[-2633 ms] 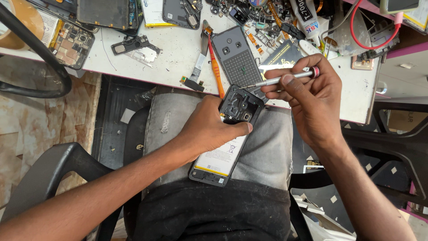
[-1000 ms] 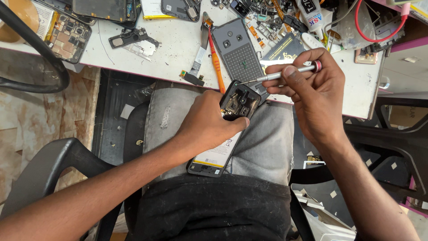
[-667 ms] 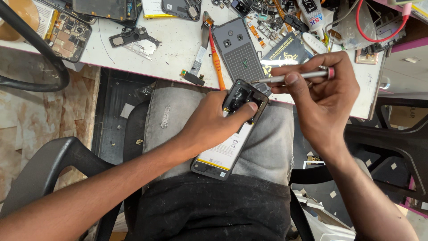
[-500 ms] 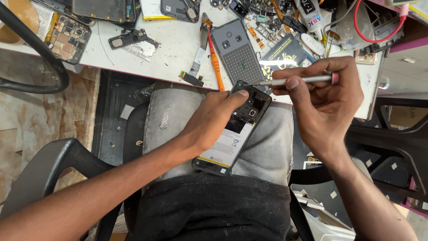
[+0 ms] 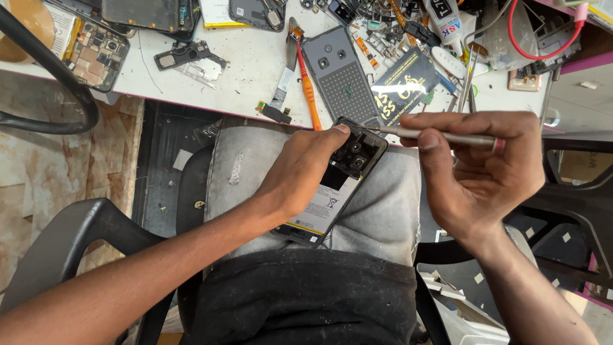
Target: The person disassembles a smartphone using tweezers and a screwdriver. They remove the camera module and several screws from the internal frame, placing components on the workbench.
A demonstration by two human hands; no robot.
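opened phone (image 5: 338, 191) on lap, worktable (image 5: 242, 70) behind

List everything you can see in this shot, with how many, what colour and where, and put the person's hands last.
opened phone: one, black, back off, on the lap
screwdriver: one, silver, tip at the phone's top edge
grey back cover: one, on the white bench
orange tool: one, left of the cover
circuit board phone: one, bench far left
black packet: one, yellow print, right of the cover
red cable: one, top right
black chair: one, under the person
left hand: gripping the phone
right hand: holding the screwdriver
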